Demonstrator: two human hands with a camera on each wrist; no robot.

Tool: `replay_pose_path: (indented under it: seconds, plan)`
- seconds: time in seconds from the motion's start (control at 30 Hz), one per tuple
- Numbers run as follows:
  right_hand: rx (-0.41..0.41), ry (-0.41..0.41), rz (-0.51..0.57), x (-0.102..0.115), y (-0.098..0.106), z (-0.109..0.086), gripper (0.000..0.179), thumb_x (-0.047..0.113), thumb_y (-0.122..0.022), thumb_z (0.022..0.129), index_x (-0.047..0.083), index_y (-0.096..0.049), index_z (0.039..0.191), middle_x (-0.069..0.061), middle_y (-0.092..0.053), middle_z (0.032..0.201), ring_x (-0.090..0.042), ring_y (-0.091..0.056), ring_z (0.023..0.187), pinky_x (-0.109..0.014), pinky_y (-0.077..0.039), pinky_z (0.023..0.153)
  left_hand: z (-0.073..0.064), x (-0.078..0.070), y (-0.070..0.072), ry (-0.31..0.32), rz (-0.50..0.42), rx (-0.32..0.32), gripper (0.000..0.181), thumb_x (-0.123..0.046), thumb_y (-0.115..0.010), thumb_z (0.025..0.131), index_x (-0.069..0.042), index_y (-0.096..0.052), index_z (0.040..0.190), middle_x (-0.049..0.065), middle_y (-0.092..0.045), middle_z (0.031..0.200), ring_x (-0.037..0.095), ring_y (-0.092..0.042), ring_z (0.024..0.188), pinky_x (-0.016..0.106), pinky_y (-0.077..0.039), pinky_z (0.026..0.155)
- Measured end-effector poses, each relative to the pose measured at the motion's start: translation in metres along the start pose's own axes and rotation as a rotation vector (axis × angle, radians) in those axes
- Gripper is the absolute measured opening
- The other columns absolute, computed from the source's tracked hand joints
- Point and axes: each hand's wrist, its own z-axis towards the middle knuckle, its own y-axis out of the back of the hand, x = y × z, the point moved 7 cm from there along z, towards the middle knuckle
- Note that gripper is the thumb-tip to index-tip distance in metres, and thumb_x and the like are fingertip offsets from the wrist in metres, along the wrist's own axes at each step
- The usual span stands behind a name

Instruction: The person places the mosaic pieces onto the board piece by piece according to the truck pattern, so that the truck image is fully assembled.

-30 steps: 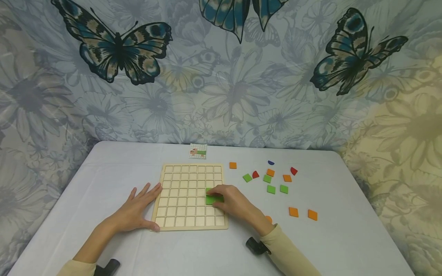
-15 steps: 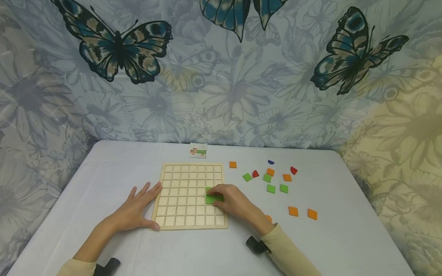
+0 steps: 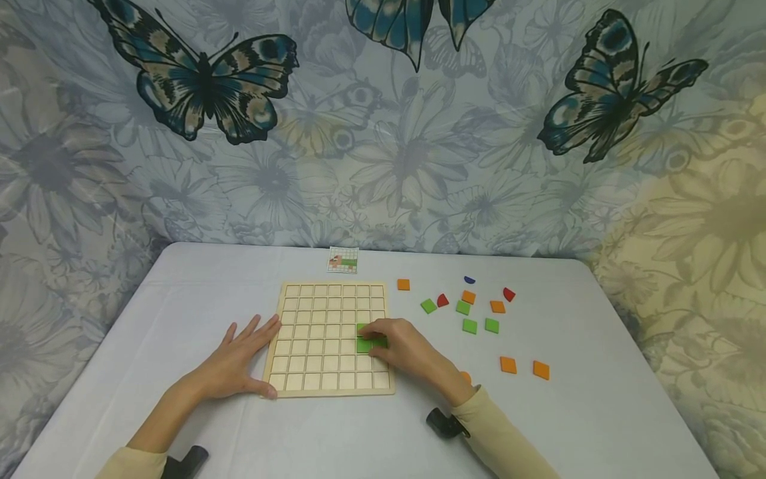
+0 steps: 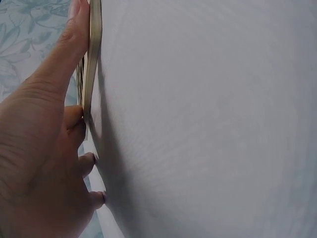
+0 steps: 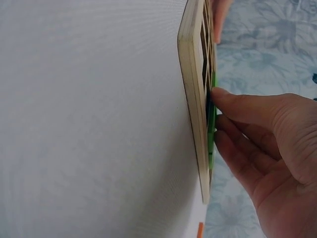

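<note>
A light wooden grid board (image 3: 324, 362) lies on the white table. Spread along its left side, my left hand (image 3: 230, 369) touches the frame, with fingertips at the edge and the thumb by the near corner. Over the right part of the board, my right hand (image 3: 409, 349) has its thumb and curved fingers on green square tiles (image 3: 363, 345) set in the cells. The right wrist view shows the thumb tip and fingertips right at these green tiles (image 5: 212, 141). Part of the tiles is hidden under the hand.
Right of the board lie several loose pieces: green squares (image 3: 469, 326), orange tiles (image 3: 508, 364), red wedges (image 3: 509, 294) and a blue half-round (image 3: 469, 279). A round orange piece (image 3: 466, 377) is partly hidden by the right wrist. A small picture card (image 3: 343, 260) lies behind the board.
</note>
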Motion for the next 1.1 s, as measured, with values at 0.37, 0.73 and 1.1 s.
replay_pose_path:
  seconds: [0.37, 0.73, 1.1]
  plan:
    - [-0.004, 0.002, 0.0, -0.002, -0.001, -0.001, 0.035, 0.004, -0.078, 0.082, 0.007, -0.07, 0.116, -0.002, -0.072, 0.112, -0.013, -0.066, 0.105, -0.026, -0.052, 0.092, 0.0, 0.002, -0.002, 0.016, -0.002, 0.011, 0.128, -0.069, -0.079, 0.054, -0.003, -0.031, 0.152, 0.014, -0.024, 0.16, 0.047, -0.013, 0.146, 0.07, 0.0, 0.112]
    - [-0.064, 0.01, -0.01, -0.003, 0.01, -0.004, 0.035, 0.0, -0.078, 0.08, 0.003, -0.07, 0.114, -0.004, -0.073, 0.109, -0.014, -0.068, 0.1, -0.03, -0.054, 0.089, 0.0, 0.002, -0.002, 0.015, -0.014, 0.016, 0.127, -0.067, -0.08, 0.054, -0.002, -0.031, 0.152, 0.015, -0.024, 0.16, 0.047, -0.012, 0.146, 0.069, 0.001, 0.112]
    - [-0.115, -0.083, -0.014, -0.017, 0.032, -0.011, 0.034, 0.0, -0.074, 0.084, 0.006, -0.069, 0.117, -0.002, -0.071, 0.112, -0.019, -0.065, 0.1, -0.037, -0.055, 0.088, -0.001, -0.001, 0.0, 0.006, -0.016, 0.006, 0.126, -0.067, -0.08, 0.055, -0.001, -0.032, 0.152, 0.016, -0.025, 0.16, 0.048, -0.013, 0.145, 0.07, 0.0, 0.111]
